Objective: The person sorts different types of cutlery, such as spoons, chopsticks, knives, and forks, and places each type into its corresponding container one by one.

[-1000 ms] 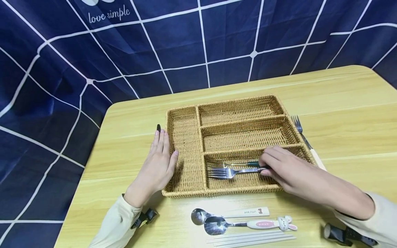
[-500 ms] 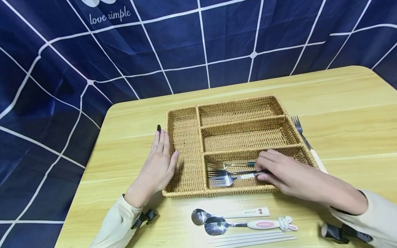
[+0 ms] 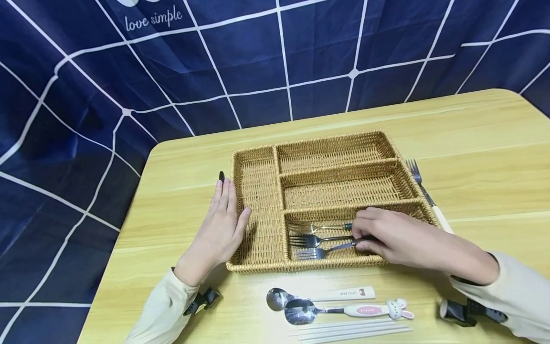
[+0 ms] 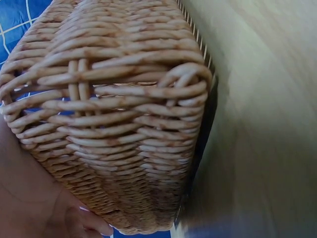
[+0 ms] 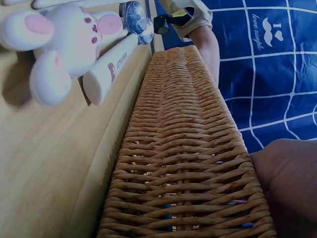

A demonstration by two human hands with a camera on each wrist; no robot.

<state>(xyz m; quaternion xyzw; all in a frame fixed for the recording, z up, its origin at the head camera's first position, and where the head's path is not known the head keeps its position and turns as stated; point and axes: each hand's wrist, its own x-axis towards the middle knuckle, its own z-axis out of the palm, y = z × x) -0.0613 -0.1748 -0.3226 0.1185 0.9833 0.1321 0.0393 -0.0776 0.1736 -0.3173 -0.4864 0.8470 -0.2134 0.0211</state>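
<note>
A woven wicker cutlery tray [image 3: 258, 205] with several compartments lies on the table. My left hand [image 3: 219, 229] rests along its left side with straight fingers, the thumb over the rim. Inside the front right compartment, my right hand [image 3: 399, 239] pinches the dark handle of a silver fork [image 3: 314, 253], whose tines point left. Behind that lie a dark fork [image 3: 307, 240] and a gold-toned fork [image 3: 306, 228] with a green handle, partly covered by the right fingers. In the right wrist view the tray's woven wall [image 5: 183, 129] hides most of the fingers.
In front of the tray lie a white-handled spoon [image 3: 343, 295], a rabbit-handled spoon [image 3: 365, 310] and several white chopsticks [image 3: 352, 330]. A white-handled fork [image 3: 423, 188] is beside the tray's right wall. A small black tip [image 3: 221, 176] shows past the left fingertips.
The right hand has shifted left and toward the front wall, carrying the silver fork away from the dark fork, which now shows separately. The left hand stays against the tray.
</note>
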